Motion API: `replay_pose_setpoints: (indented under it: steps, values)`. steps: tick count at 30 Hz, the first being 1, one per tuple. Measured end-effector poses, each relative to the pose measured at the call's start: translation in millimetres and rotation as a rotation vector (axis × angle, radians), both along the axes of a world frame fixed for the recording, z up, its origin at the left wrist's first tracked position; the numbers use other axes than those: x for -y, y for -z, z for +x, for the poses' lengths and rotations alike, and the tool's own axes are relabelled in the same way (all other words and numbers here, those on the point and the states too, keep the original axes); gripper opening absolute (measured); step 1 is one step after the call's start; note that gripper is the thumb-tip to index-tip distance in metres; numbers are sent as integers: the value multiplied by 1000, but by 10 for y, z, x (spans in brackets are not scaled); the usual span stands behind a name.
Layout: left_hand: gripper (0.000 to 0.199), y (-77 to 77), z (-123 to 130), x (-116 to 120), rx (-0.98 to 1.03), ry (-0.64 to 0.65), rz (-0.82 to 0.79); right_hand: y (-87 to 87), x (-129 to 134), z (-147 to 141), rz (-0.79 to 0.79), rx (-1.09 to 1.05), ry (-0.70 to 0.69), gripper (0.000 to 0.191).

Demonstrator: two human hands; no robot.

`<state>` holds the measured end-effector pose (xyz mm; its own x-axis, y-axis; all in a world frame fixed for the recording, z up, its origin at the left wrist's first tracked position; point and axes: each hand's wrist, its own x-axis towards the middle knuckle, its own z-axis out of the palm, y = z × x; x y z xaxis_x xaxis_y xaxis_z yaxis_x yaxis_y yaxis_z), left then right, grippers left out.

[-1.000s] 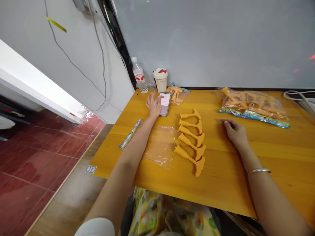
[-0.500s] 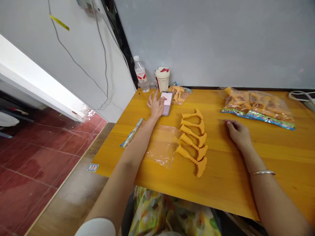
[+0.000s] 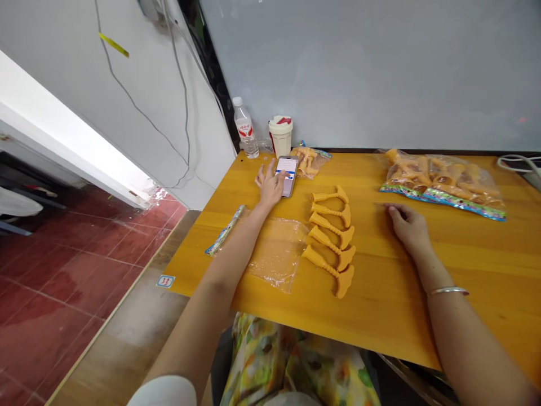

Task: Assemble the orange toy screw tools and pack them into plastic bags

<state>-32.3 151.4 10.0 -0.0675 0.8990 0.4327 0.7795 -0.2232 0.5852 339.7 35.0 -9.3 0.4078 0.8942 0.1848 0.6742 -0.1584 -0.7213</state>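
Phone screen [image 3: 287,173] text unreadable, sticker [image 3: 165,281] 33

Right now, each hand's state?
Left hand: open, fingers spread, fingertip at a slim glass-screened smartphone.
Right hand: open, loosely curved, empty, on the orange wooden tabletop.

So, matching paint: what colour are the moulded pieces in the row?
The pieces are orange, best in the head view.

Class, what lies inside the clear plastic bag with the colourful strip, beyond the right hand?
Orange moulded pieces fill the clear plastic bag; upper pieces hide the lower ones.
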Motion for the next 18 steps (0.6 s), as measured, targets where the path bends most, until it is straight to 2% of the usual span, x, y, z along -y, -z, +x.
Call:
replay_pose_setpoints:
  steps: [7, 13, 18]
  values:
    - [46, 20, 51, 10, -33, 62, 23, 16, 0, 13, -4, -7, -15, 37]
    - [51, -139, 2, 87, 58, 39, 57, 12, 1, 7, -13, -9, -6, 36]
    - [50, -240, -88, 220, 76, -9, -23, 3, 2, 0, -19, 0, -9, 38]
